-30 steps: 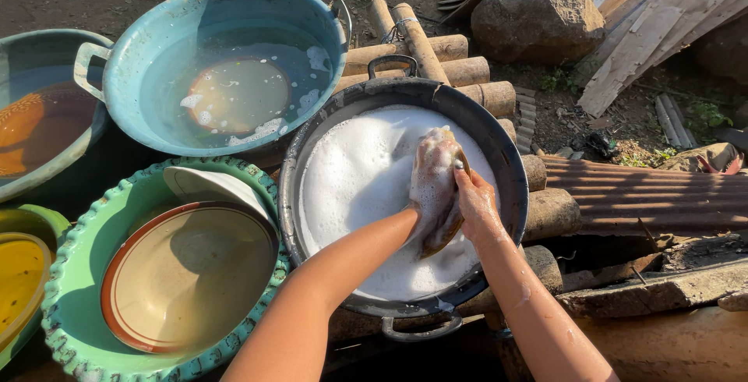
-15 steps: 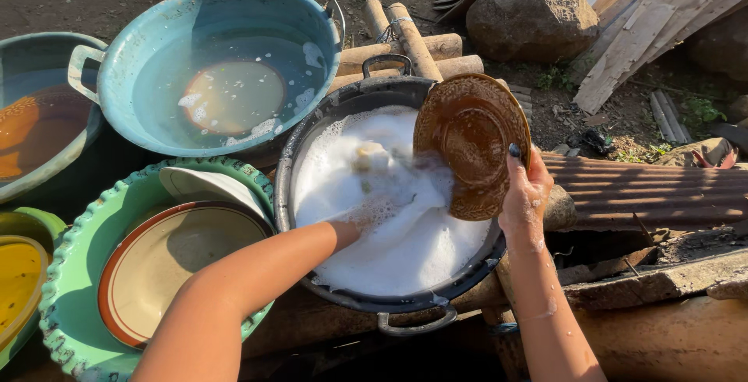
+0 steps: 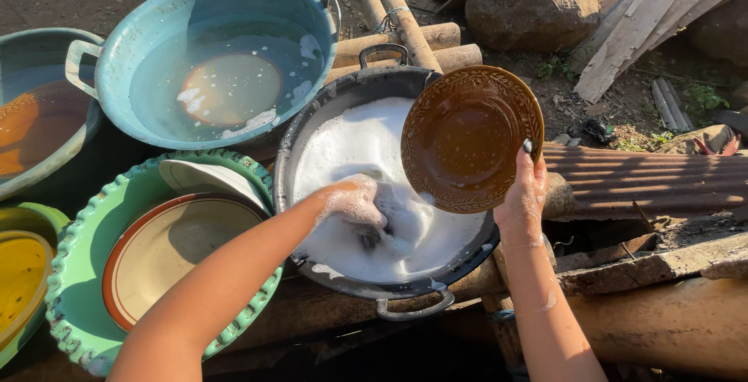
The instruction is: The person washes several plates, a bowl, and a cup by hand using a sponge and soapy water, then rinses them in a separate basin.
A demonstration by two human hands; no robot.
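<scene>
My right hand [image 3: 523, 195] holds a brown patterned plate [image 3: 470, 137] by its lower right rim, tilted up above the right side of a dark metal pan [image 3: 309, 129] full of white suds. My left hand [image 3: 352, 203] is foam-covered and curled, fingers dipping into the soapy water near the pan's middle; whatever it grips is hidden by foam. The pan rests on logs and has a handle at front and back.
A teal basin [image 3: 226, 8] of cloudy water with a sunken plate sits at upper left. A green scalloped basin [image 3: 78, 265] at the left holds a cream plate and a white dish. Another basin at far left, a yellow bowl, a boulder [image 3: 534, 4], boards and corrugated sheet surround.
My right hand lifted the brown plate out of the suds and turned its face toward me. My left hand let go of it and sank into the foam.
</scene>
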